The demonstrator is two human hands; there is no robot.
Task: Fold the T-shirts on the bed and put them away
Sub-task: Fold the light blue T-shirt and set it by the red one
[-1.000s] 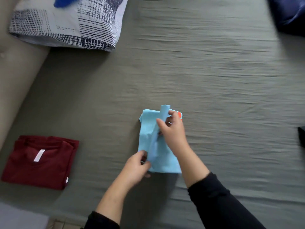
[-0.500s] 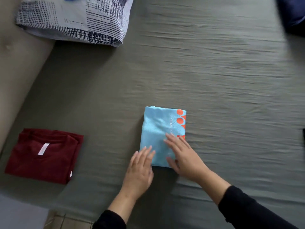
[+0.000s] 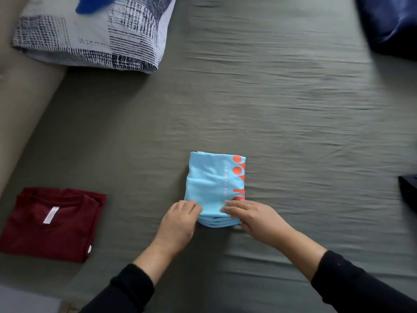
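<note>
Since half a second ago our left hand [image 3: 178, 219] and right hand [image 3: 252, 219] have slid to the near edge of the folded light-blue T-shirt [image 3: 213, 186] mid-bed, apparently pinching it, so lifting it away needs a level, two-handed carry.

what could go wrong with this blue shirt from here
Both hands, left and right, grip only the near edge of the folded blue shirt. Lifted that way, its stacked layers could fan open. The far end is unsupported and may droop. The red shirt lies apart, likely safe.
</note>
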